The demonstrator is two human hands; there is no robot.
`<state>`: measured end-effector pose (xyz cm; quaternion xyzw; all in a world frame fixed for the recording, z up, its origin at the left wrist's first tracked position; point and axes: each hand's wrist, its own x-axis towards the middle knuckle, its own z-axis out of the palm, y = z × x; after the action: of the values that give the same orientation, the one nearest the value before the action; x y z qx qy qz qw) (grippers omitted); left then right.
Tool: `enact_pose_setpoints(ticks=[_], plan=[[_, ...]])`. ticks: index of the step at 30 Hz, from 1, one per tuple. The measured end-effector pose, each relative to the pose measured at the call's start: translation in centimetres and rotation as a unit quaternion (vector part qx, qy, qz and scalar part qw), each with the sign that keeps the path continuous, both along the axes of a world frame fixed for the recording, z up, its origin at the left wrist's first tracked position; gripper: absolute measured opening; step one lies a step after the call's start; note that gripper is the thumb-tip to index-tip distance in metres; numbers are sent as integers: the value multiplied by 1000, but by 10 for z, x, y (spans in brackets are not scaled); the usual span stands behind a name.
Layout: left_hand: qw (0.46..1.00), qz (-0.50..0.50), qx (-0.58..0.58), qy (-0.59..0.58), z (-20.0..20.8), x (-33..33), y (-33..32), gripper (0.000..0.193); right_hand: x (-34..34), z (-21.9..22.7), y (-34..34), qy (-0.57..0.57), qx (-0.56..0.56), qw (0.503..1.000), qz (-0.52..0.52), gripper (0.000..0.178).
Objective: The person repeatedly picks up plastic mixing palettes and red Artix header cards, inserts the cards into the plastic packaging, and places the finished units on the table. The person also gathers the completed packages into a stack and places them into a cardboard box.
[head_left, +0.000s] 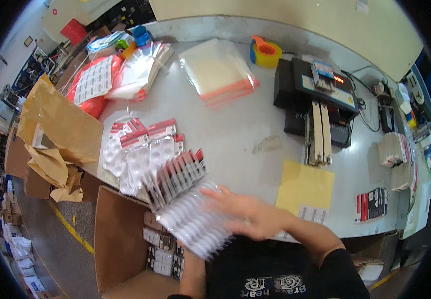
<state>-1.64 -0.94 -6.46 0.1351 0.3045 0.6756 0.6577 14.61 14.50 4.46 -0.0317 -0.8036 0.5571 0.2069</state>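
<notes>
A thick fanned stack of clear blister packs with red header cards (185, 199) hangs over the table's near edge. My right hand (245, 214) lies flat on its right side, blurred by motion. Only my left forearm (193, 274) shows, rising from below under the stack; the hand itself is hidden behind the packs. A few more of the same packs (140, 149) lie spread on the grey table (235, 129) just left of the stack.
An open cardboard box (125, 249) with more packs stands on the floor below. Yellow sheet (305, 187), black label printer (320, 94), tape dispenser (265, 51), piles of clear bags (218, 72), brown paper (61, 124) at the left.
</notes>
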Motion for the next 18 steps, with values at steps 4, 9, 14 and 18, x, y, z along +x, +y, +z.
enact_pose_setpoints(ticks=[4,9,14,18], plan=[[999,8,-41,-11,-13,-13,-3,112,-73,-59,125,-252,216,899,-286,55],[996,13,-80,-23,-24,-24,-10,111,-111,-123,233,-323,430,745,-394,66],[995,13,-95,-35,-34,-33,-17,111,-99,-110,126,-439,531,658,-305,70],[994,5,-100,-38,-36,-36,-28,111,-71,-79,76,-433,321,790,-293,71]])
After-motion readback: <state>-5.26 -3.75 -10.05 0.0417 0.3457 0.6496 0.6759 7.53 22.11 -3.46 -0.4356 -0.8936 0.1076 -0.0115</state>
